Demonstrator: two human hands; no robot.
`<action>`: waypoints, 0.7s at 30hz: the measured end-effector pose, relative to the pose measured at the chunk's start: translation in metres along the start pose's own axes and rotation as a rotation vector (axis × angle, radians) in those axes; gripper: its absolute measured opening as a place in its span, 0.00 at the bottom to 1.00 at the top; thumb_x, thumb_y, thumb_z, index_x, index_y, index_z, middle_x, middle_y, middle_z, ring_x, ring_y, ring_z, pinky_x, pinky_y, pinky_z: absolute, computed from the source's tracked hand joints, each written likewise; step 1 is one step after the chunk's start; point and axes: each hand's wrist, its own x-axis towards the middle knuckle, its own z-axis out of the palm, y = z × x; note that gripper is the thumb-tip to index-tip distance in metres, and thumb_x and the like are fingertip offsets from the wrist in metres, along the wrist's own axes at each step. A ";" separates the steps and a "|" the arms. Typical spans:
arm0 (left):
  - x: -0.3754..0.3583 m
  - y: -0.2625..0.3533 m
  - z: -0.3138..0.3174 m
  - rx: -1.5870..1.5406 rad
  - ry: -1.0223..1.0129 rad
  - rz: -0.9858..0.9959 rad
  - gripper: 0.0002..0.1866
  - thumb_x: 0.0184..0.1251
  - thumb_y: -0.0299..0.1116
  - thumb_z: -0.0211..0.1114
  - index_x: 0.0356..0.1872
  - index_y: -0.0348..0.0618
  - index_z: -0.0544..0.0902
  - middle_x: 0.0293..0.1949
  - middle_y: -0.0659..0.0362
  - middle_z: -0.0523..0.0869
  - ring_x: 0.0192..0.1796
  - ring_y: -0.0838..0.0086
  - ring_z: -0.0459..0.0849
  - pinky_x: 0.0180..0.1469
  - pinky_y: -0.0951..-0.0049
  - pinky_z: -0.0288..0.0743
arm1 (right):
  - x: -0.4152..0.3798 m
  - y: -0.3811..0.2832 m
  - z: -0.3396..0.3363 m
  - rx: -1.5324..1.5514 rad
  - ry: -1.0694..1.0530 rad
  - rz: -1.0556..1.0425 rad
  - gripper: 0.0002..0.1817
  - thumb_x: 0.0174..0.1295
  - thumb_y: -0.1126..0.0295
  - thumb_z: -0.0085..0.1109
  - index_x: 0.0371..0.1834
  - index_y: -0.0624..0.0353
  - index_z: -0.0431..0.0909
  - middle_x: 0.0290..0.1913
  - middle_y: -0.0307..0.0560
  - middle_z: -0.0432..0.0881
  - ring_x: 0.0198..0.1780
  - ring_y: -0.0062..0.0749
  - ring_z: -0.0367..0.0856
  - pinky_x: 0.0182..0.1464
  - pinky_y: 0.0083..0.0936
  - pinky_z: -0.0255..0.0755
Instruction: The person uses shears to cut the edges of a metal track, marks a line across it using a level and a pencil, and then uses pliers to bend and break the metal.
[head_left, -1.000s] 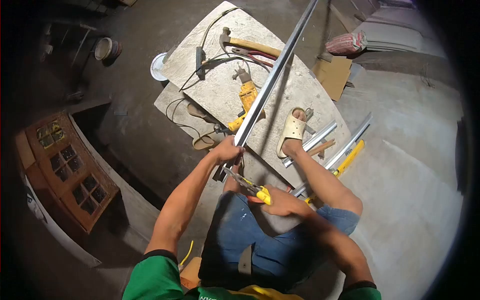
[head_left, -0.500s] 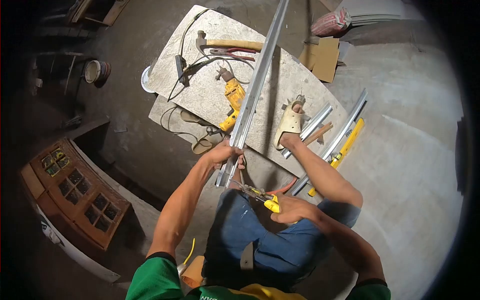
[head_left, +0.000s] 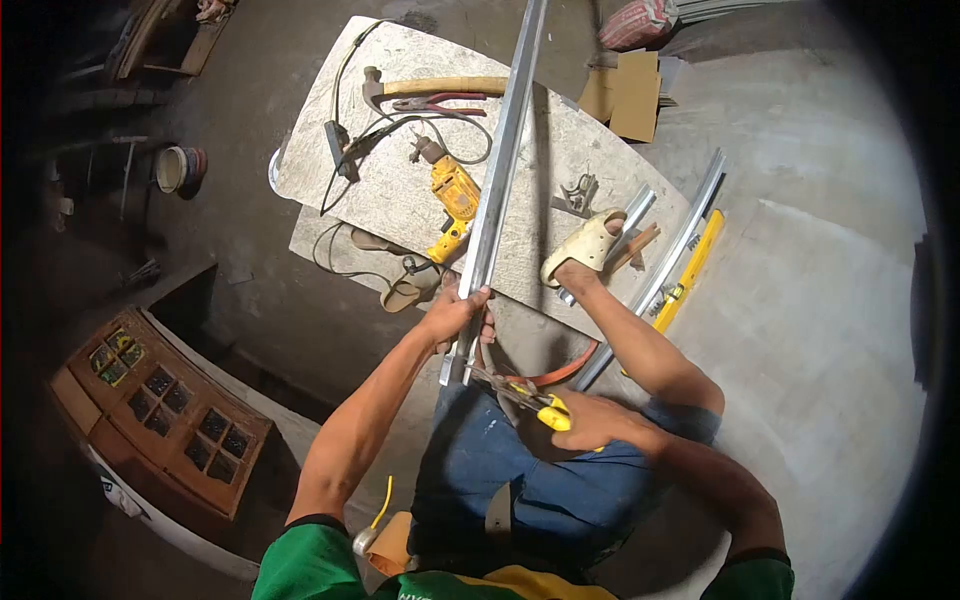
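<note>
My left hand (head_left: 458, 314) is closed around a long metal channel (head_left: 500, 170) near its lower end. The channel slants up and away across the board, its far end beyond the top of the view. In my right hand (head_left: 583, 422) is a pair of tin snips (head_left: 545, 405) with yellow handles. The jaws of the snips meet the channel's edge just below my left hand; whether they bite into the metal cannot be made out. Under the channel lies a yellow power drill (head_left: 455, 195), with a hammer (head_left: 440, 87) and red-handled pliers (head_left: 440, 104) farther off.
A pale board (head_left: 400, 50) lies on the floor with a black cord on it. My foot in a cream clog (head_left: 580, 245) rests there, beside metal offcuts and a yellow spirit level (head_left: 690, 270). A wooden panelled piece (head_left: 160, 400) stands at left; cardboard (head_left: 635, 95) lies at the back.
The channel's lower end has turned slightly, showing a different face, and my left hand has shifted with it. My right hand and the snips have moved a little right. My clogged foot has swivelled.
</note>
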 end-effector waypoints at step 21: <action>-0.069 0.063 0.089 -0.689 -0.416 -0.086 0.38 0.69 0.68 0.38 0.46 0.37 0.74 0.26 0.57 0.73 0.22 0.70 0.69 0.26 0.68 0.68 | -0.126 0.062 -0.003 0.270 0.129 -0.433 0.40 0.48 0.67 0.63 0.66 0.65 0.59 0.52 0.59 0.73 0.53 0.42 0.74 0.57 0.32 0.67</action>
